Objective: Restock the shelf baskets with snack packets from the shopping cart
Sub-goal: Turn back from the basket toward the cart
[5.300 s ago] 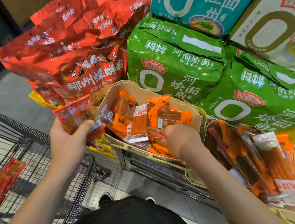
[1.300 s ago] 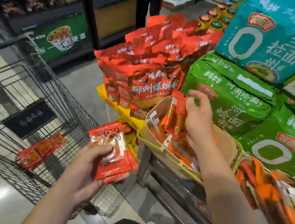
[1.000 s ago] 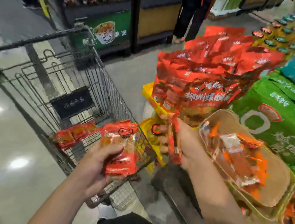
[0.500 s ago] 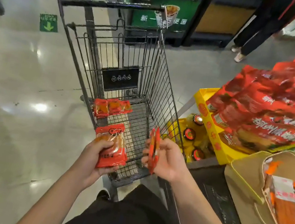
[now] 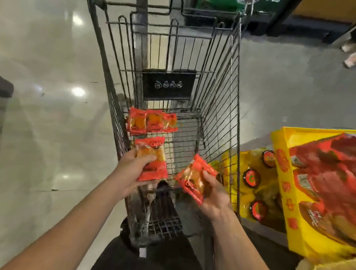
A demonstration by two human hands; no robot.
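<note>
Above the near end of the shopping cart (image 5: 223, 100), the left hand (image 5: 132, 169) gripped a stack of red snack packets (image 5: 152, 161), and just right of it the right hand (image 5: 215, 195) held another red packet (image 5: 195, 177), tilted. Beyond both hands, more packets (image 5: 152, 122) lay on the cart's wire floor. Right of the right hand, past the cart's wire side, stood yellow bottles (image 5: 256, 186) and a yellow tray (image 5: 285, 168) of big red bags (image 5: 341, 175).

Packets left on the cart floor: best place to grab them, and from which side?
Come straight down through the open cart top. The packets lie flat side by side against the left wall, so probably pinch a free crimped edge on their right, away from the wires.
</note>
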